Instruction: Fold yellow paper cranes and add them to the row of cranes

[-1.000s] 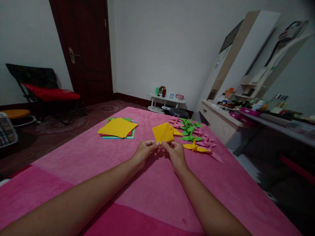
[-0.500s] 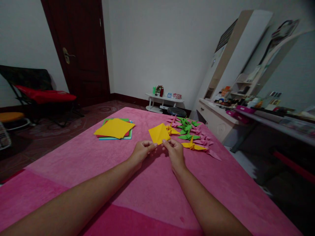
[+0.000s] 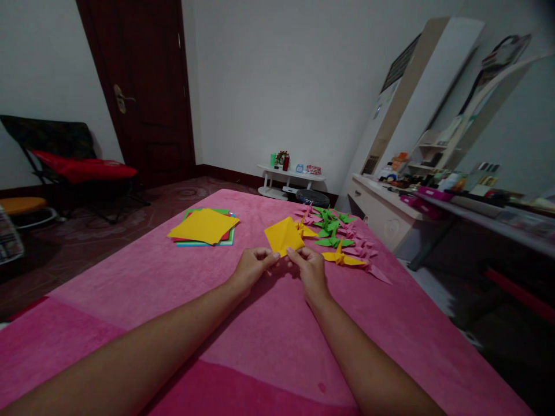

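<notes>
Evidently, the yellow paper (image 3: 284,236), light and easily creased, is pinched at its six-o'clock corner by left hand (image 3: 251,267) and right hand (image 3: 309,266).

Desk clutter (image 3: 437,182) is blurred; both forearms leave the bottom edge.

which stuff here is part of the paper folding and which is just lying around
In hand: yellow folded sheet, pinched by left hand and right hand; coloured paper stack; finished paper cranes.
Lying about: folding chair; white corner shelf; cluttered desk.
</notes>
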`<action>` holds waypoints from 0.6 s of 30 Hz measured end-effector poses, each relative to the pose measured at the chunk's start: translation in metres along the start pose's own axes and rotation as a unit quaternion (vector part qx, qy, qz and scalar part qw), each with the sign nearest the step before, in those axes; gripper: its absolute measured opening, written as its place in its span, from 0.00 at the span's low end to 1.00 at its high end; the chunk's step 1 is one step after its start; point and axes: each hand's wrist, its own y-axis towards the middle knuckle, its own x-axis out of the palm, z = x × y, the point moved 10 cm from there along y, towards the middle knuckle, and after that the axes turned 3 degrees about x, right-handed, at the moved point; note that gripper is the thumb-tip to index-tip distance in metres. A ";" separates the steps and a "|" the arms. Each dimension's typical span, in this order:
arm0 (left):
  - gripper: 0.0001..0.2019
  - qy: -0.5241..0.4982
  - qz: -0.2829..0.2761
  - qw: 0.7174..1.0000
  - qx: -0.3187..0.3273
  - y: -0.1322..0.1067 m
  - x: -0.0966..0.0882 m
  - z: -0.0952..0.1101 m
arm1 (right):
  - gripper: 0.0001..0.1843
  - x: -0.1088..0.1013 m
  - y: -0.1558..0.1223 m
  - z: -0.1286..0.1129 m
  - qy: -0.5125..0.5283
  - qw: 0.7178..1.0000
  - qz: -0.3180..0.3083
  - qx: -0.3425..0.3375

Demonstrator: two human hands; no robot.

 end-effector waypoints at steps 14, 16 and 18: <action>0.13 -0.032 0.014 0.999 -0.011 0.004 -0.008 0.002 | 0.18 0.018 0.002 0.021 0.022 0.994 -0.077 0.074; 0.13 -0.023 0.036 0.999 -0.005 0.007 -0.018 0.006 | 0.19 0.019 0.003 0.023 0.019 0.993 -0.084 0.085; 0.13 -0.022 0.057 0.998 0.003 0.011 -0.027 0.009 | 0.19 0.019 0.003 0.023 0.017 0.993 -0.084 0.085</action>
